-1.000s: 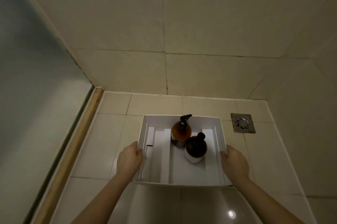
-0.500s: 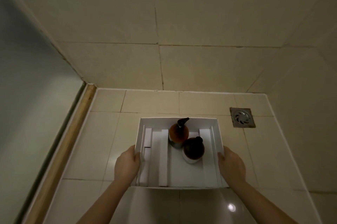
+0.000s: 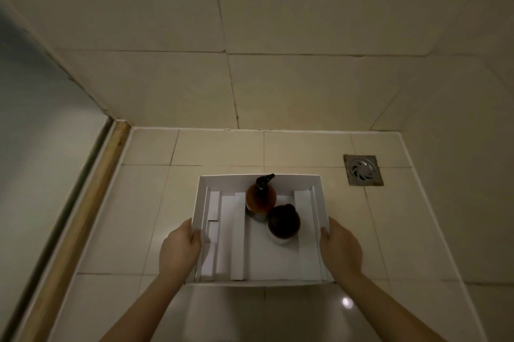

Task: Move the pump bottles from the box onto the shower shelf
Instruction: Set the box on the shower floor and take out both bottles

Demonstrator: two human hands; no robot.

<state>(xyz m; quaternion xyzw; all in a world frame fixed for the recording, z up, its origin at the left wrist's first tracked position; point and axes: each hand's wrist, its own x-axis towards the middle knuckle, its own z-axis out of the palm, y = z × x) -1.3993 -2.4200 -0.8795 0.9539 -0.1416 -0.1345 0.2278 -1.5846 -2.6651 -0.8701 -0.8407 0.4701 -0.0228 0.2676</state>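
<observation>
An open white box (image 3: 319,197) sits low over the tiled shower floor, seen from above. Inside it stand two amber pump bottles: one with a black pump head (image 3: 261,197) at the back, and a darker one (image 3: 283,223) just in front and to its right, touching it. White cardboard dividers lie along the box's left and right sides. My left hand (image 3: 180,250) grips the box's left wall and my right hand (image 3: 340,251) grips its right wall. No shower shelf is in view.
A square metal floor drain (image 3: 363,169) lies to the right of the box. Beige tiled walls close the corner behind and to the right. A wooden threshold strip (image 3: 91,208) and a glass panel run along the left.
The box, held in both hands, has come lower toward the floor and appears flatter from above. Both hands keep their grip on its sides. The bottles stayed in place inside.
</observation>
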